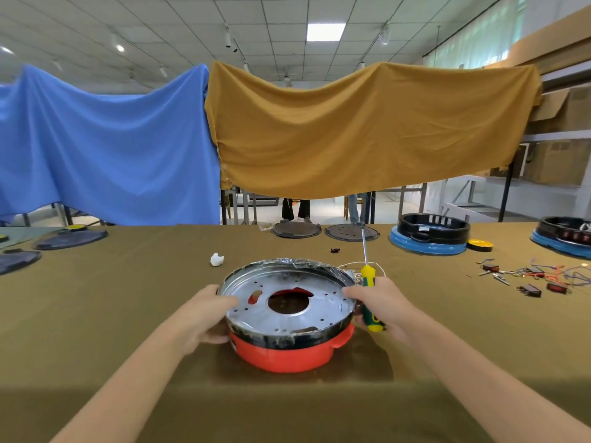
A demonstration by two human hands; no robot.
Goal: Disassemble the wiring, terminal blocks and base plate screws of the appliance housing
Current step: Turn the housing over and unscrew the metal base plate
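A red appliance housing (287, 356) stands upside down on the olive table, with a round silver base plate (287, 314) on top that has a big centre hole and several small holes. My left hand (204, 314) grips the plate's left rim, thumb over the edge. My right hand (380, 305) touches the right rim with its fingers while it holds a yellow and green screwdriver (369, 289), whose shaft points up and away. White wires (348, 268) lie just behind the housing.
Loose wires and small switch parts (537, 276) lie at the right. Two blue-based black housings (430, 235) (566, 233) stand at the back right, two dark round plates (295, 229) at the back centre, dark lids (70, 238) at the left. A white scrap (217, 259) lies behind the housing.
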